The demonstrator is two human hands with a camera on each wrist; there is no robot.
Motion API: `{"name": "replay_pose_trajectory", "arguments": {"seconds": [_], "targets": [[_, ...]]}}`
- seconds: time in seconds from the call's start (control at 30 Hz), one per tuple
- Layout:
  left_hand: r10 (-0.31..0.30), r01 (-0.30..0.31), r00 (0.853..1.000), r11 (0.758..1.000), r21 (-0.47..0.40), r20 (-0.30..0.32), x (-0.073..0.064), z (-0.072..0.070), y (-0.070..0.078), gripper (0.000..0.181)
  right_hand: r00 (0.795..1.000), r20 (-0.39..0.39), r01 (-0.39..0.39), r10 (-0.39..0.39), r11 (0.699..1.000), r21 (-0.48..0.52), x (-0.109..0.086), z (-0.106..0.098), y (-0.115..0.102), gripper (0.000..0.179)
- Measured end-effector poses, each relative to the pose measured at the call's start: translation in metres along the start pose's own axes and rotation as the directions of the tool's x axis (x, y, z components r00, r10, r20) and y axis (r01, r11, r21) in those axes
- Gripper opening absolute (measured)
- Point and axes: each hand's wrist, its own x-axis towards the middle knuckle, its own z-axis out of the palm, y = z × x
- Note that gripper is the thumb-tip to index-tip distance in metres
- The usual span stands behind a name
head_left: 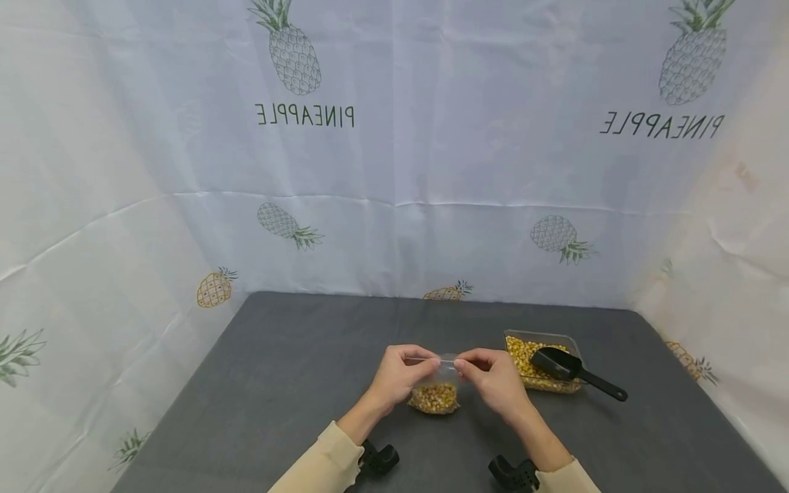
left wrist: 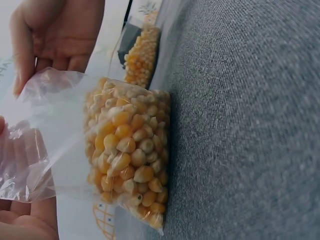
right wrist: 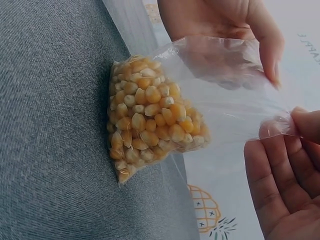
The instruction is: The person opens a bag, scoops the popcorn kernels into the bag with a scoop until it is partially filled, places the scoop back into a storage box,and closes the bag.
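A clear plastic bag [head_left: 434, 398] with yellow corn kernels [left wrist: 127, 150] in its lower part stands upright on the grey table. The left hand [head_left: 399, 378] pinches the left end of the bag's top edge between thumb and fingers. At the other end, the right hand [head_left: 495, 381] pinches the same edge, keeping it stretched straight between the two hands. Above the kernels the bag's film [right wrist: 230, 95] is loose and creased. Both wrist views show the kernels bulging at the base, right at the table surface.
Right of the hands, a clear rectangular container [head_left: 553, 337] holds more corn kernels. A black scoop [head_left: 557, 363] lies in it, its handle sticking out over the near right side. Behind the grey table [head_left: 296, 383] hangs a white curtain [head_left: 431, 157] with pineapple prints.
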Motion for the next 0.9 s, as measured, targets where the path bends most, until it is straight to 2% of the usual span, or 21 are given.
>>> {"name": "replay_pose_trajectory", "arguments": {"seconds": [0.2,0.4,0.53,0.7,0.9], "targets": [[0.016,-0.017,1.000,1.000,-0.001,-0.010,-0.002,-0.005,0.000,0.023,1.000,-0.020,-0.018,0.018,1.000,-0.007,0.001,0.000,-0.001,0.016],[-0.027,0.027,0.999,1.000,-0.016,-0.031,-0.003,-0.010,-0.001,0.028,0.999,-0.036,-0.030,0.030,0.999,0.019,0.001,0.002,0.001,0.015],[-0.040,0.037,0.999,0.997,-0.069,-0.031,-0.004,-0.013,-0.001,0.027,0.998,-0.054,-0.029,0.031,0.999,0.042,0.002,0.003,0.003,0.012],[-0.047,0.046,0.999,0.988,-0.148,-0.009,-0.006,-0.018,0.000,0.030,0.997,-0.069,-0.032,0.036,0.998,0.063,0.003,0.004,0.005,0.009],[-0.025,0.030,0.999,0.988,-0.152,0.036,-0.006,-0.023,-0.001,0.034,0.997,-0.067,-0.035,0.039,0.997,0.062,0.004,0.006,0.008,0.009]]}}
